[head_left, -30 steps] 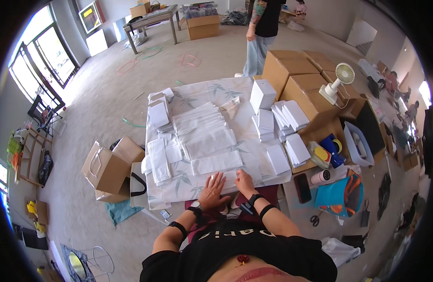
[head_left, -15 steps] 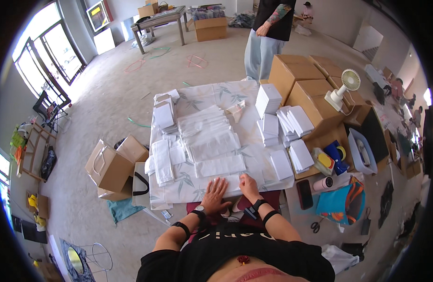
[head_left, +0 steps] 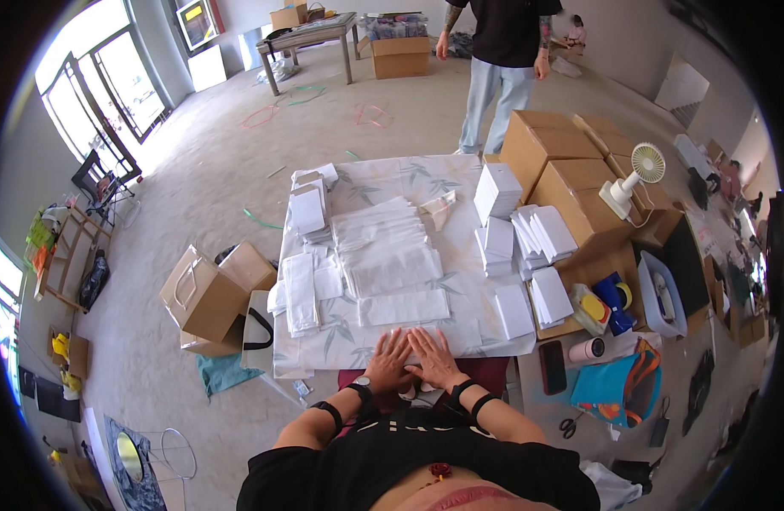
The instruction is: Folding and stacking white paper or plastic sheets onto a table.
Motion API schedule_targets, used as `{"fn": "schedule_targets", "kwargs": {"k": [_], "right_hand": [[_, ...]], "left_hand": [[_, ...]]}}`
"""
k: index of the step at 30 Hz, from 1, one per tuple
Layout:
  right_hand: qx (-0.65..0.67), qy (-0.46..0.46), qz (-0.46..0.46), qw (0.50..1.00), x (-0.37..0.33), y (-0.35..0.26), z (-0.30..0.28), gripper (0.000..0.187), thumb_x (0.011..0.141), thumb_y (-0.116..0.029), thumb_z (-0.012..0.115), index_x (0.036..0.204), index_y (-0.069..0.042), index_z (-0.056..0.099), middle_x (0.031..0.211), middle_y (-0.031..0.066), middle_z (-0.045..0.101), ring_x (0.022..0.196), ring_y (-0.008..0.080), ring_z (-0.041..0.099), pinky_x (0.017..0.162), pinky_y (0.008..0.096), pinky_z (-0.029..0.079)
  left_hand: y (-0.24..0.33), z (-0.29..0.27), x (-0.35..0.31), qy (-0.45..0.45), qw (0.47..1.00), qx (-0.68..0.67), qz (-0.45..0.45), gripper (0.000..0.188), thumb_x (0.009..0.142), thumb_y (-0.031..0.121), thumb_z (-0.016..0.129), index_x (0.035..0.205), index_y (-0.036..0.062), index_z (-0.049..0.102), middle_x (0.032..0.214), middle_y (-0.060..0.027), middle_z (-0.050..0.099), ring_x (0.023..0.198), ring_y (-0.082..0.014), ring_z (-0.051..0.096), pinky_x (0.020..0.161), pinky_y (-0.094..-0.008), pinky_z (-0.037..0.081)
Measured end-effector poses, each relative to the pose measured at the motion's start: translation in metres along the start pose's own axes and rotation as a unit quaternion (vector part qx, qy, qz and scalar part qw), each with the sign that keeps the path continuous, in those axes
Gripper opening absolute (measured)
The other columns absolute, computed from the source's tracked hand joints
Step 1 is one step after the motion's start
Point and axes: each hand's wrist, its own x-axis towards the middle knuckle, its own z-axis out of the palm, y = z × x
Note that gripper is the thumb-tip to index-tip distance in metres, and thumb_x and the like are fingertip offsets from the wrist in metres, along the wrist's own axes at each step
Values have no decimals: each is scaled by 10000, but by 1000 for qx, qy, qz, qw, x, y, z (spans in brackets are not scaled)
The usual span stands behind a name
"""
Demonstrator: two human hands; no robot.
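My left hand [head_left: 389, 361] lies flat, fingers stretched out, at the near edge of the table. Close beside it, my right hand [head_left: 433, 358] is also flat with its fingers spread. Both palms press on a thin white folded piece [head_left: 465, 333], which my hands partly cover; whether it is cloth, paper or plastic I cannot tell. Just beyond my fingers is a folded white strip [head_left: 404, 307]. Farther back lies a wide, overlapping pile of white folded pieces [head_left: 383, 247]. To its left is another narrow white folded stack [head_left: 301, 294].
A leaf-patterned cover [head_left: 341, 336] is on the table. White card stacks [head_left: 497, 189] line its right side, near cardboard boxes [head_left: 571, 192] and a small fan [head_left: 632, 180]. A phone [head_left: 553, 366] and pink bottle [head_left: 587, 349] lie right. A person [head_left: 502, 51] stands beyond the table.
My right hand has gone from a closed fist to lying flat, and has moved left beside my left hand. The standing person has turned and shifted slightly. The whole view has shifted a little.
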Motion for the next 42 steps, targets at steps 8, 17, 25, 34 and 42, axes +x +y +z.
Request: {"fn": "schedule_targets", "kwargs": {"k": [8, 17, 25, 34, 42], "right_hand": [[-1, -7, 50, 999, -6, 13, 9, 924, 942, -559, 615, 1602, 5, 295, 1688, 183, 248, 1591, 317, 160, 1269, 585, 69], [-7, -6, 65, 998, -7, 11, 8, 924, 923, -538, 644, 1604, -15, 303, 1669, 231, 250, 1581, 375, 165, 1262, 604, 86], [-26, -8, 57, 998, -10, 17, 8, 921, 931, -549, 623, 1607, -18, 292, 1668, 241, 246, 1581, 380, 163, 1261, 610, 89], [-8, -9, 63, 998, -7, 16, 7, 947, 871, -458, 747, 1579, 1, 318, 1666, 247, 255, 1576, 397, 172, 1264, 615, 88], [-56, -37, 25, 997, 0, 9, 11, 924, 905, -471, 705, 1582, 9, 298, 1664, 273, 240, 1576, 409, 163, 1266, 599, 93]], "left_hand": [[-1, -3, 1, 19, 999, -39, 3, 1082, 847, 649, 684, 1651, 85, 231, 1722, -150, 191, 1601, -352, 124, 1272, -565, 83], [1, -11, 3, -7, 1000, -29, 0, 1098, 851, 663, 674, 1657, 82, 207, 1721, -150, 195, 1600, -349, 131, 1274, -556, 77], [6, -15, 8, -13, 998, -62, -3, 1066, 839, 588, 701, 1646, 68, 235, 1716, -162, 203, 1599, -357, 137, 1274, -558, 91], [-5, 4, 6, 30, 995, -99, -13, 1062, 858, 555, 697, 1663, 85, 189, 1735, -147, 149, 1608, -354, 89, 1285, -556, 41], [-6, 18, -8, 75, 988, -133, -10, 1107, 812, 545, 734, 1663, 95, 188, 1738, -145, 135, 1612, -343, 69, 1292, -559, 14]]}}
